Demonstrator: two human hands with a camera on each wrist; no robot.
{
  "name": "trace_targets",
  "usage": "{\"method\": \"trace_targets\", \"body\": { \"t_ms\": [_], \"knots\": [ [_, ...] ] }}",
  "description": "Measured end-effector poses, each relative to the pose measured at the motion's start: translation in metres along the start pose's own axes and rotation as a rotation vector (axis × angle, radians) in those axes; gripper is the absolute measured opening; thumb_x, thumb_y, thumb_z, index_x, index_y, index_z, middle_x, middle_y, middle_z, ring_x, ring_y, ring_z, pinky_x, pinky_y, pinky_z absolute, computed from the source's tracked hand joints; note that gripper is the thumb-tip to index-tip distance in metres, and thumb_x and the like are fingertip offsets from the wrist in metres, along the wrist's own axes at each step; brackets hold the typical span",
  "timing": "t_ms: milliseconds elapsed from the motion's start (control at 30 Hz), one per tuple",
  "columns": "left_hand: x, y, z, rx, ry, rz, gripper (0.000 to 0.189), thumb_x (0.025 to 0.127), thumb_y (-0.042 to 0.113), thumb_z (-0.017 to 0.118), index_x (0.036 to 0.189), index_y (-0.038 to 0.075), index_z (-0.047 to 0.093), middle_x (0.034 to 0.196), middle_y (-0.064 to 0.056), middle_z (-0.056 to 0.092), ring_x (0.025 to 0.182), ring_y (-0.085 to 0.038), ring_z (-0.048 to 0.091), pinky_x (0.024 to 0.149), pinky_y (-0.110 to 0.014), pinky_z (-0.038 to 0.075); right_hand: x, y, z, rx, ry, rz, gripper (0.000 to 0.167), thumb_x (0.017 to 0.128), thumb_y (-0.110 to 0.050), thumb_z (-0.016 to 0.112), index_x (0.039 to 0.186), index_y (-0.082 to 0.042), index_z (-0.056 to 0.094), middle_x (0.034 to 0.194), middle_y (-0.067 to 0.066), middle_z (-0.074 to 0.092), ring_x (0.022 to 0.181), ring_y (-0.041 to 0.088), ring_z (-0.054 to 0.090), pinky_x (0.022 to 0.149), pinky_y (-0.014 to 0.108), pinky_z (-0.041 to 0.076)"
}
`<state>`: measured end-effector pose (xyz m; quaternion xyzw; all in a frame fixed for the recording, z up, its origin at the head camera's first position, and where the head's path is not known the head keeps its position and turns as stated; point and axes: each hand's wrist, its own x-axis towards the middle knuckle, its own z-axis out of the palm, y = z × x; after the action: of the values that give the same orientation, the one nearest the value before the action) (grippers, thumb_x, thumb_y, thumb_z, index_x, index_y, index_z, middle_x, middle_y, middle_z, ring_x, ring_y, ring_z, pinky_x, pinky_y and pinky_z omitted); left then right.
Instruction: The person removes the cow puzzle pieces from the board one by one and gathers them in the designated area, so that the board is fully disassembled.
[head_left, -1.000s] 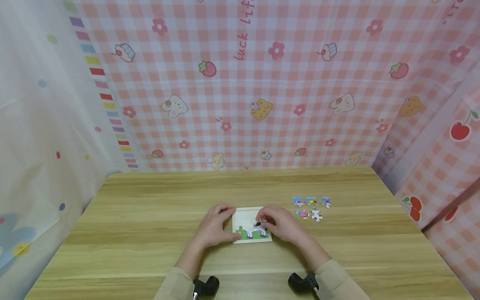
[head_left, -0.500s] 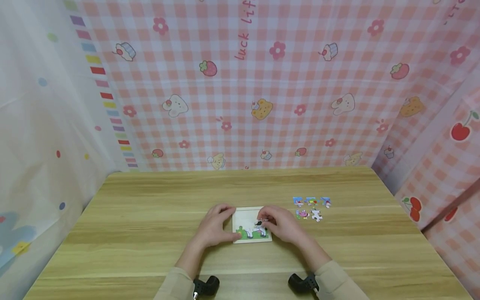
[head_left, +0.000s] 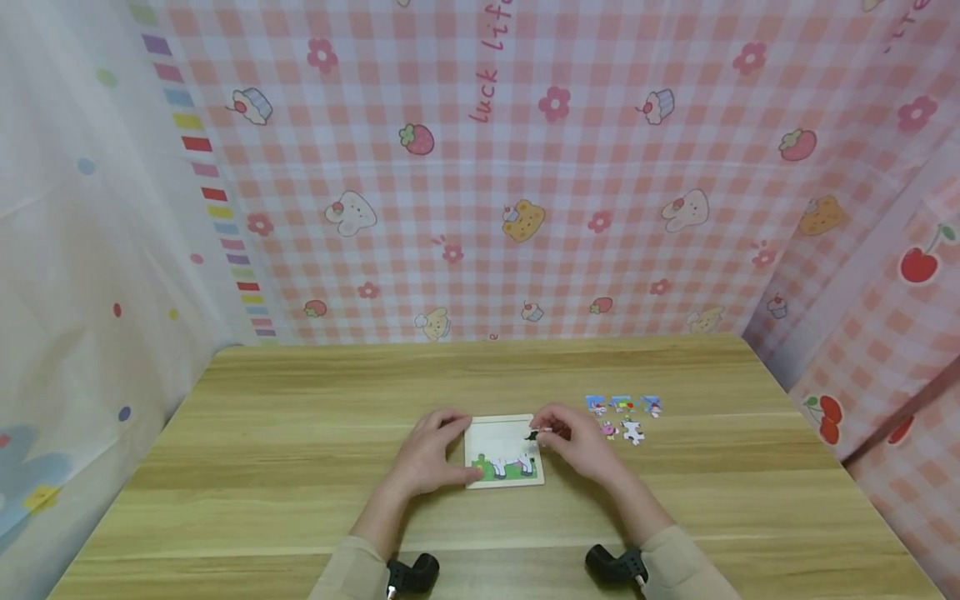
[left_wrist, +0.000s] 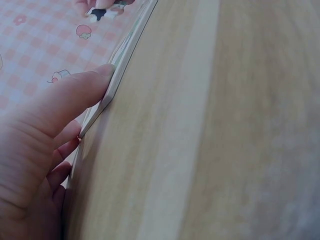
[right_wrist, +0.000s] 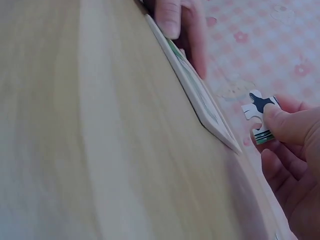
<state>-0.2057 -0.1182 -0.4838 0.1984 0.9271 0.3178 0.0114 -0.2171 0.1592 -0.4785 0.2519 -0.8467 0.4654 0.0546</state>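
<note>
A: Where's the tray (head_left: 495,437)?
B: Mid-table (head_left: 300,450), between the left hand (head_left: 429,454) and the right hand (head_left: 573,442). Left thumb's on the near-left corner, fingers at the far-left one!
A: Inside it?
B: Fitted pieces (head_left: 510,468) along the near side, tray floor behind them.
A: And the held piece (right_wrist: 258,107)?
B: In the right hand's pinch, raised near the tray's right edge.
A: Loose pieces (head_left: 622,405)?
B: On the table, right of the tray: three behind, two in front, partly beyond the right hand.
A: Farther out?
B: Back curtain (head_left: 480,267) behind the table, left curtain (head_left: 112,242) and right curtain (head_left: 877,342) at its sides.
</note>
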Motion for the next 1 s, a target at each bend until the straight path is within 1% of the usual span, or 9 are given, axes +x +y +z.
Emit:
{"method": "trace_targets", "body": {
  "t_ms": [100,267,400,500,567,767,900,1000],
  "knots": [
    [0.0,0.0,0.0,-0.001,-0.001,0.002,0.085,0.074,0.047,0.084,0.143,0.009,0.053,0.144,-0.009,0.046,0.134,-0.03,0.038,0.11,-0.051,0.033,-0.004,0.005,-0.01,-0.005,0.014,0.006,0.014,0.086,0.0,0.073,0.097,-0.008,0.068,0.087,-0.001,0.066,0.075,0.01,0.057,0.067,0.027,0.051],
    [-0.001,0.0,0.001,-0.002,0.002,0.006,0.085,0.074,0.047,0.084,0.143,0.008,0.054,0.144,-0.009,0.046,0.134,-0.03,0.039,0.11,-0.051,0.033,-0.012,0.015,-0.028,-0.013,0.044,0.048,0.014,0.086,0.0,0.073,0.096,-0.008,0.068,0.084,-0.002,0.064,0.071,0.009,0.053,0.062,0.025,0.047],
    [-0.001,0.0,0.001,0.0,0.002,0.006,0.085,0.074,0.047,0.084,0.143,0.008,0.053,0.144,-0.009,0.046,0.134,-0.03,0.039,0.11,-0.051,0.033,-0.021,0.023,-0.044,0.02,0.075,0.081,0.012,0.087,0.002,0.072,0.097,-0.005,0.068,0.083,0.001,0.064,0.068,0.008,0.05,0.058,0.023,0.044],
    [-0.001,0.0,0.001,-0.004,0.002,0.003,0.085,0.074,0.047,0.084,0.143,0.008,0.053,0.144,-0.009,0.046,0.134,-0.031,0.038,0.11,-0.051,0.033,-0.028,0.027,-0.055,0.03,0.107,0.092,0.013,0.087,0.002,0.071,0.099,-0.001,0.068,0.083,0.004,0.064,0.067,0.007,0.05,0.056,0.022,0.044],
    [-0.001,0.0,0.001,-0.004,0.002,0.002,0.085,0.074,0.047,0.084,0.143,0.008,0.053,0.144,-0.01,0.046,0.134,-0.031,0.038,0.11,-0.051,0.033,-0.033,0.029,-0.063,0.02,0.127,0.101,0.013,0.087,0.002,0.071,0.1,0.0,0.068,0.083,0.005,0.063,0.066,0.006,0.05,0.054,0.022,0.045],
    [0.0,0.0,0.002,0.001,0.005,-0.001,0.085,0.073,0.047,0.084,0.143,0.009,0.053,0.144,-0.009,0.046,0.134,-0.03,0.038,0.11,-0.05,0.033,-0.045,0.038,-0.088,0.004,0.183,0.174,0.013,0.09,0.0,0.07,0.102,0.001,0.066,0.081,0.007,0.062,0.06,0.009,0.05,0.046,0.024,0.045],
    [0.0,0.0,0.002,-0.001,0.004,-0.003,0.085,0.074,0.047,0.084,0.143,0.009,0.053,0.144,-0.009,0.046,0.134,-0.03,0.039,0.11,-0.05,0.033,-0.052,0.045,-0.102,-0.024,0.219,0.204,0.013,0.091,0.0,0.069,0.103,0.003,0.066,0.08,0.007,0.061,0.059,0.009,0.05,0.046,0.025,0.045],
    [0.0,0.001,0.001,-0.006,0.003,-0.004,0.085,0.073,0.047,0.084,0.143,0.009,0.053,0.144,-0.009,0.046,0.134,-0.03,0.039,0.11,-0.05,0.033,-0.057,0.05,-0.11,-0.068,0.234,0.239,0.013,0.091,-0.001,0.068,0.104,0.001,0.066,0.079,0.006,0.061,0.06,0.008,0.05,0.047,0.025,0.046]
  ]
}}
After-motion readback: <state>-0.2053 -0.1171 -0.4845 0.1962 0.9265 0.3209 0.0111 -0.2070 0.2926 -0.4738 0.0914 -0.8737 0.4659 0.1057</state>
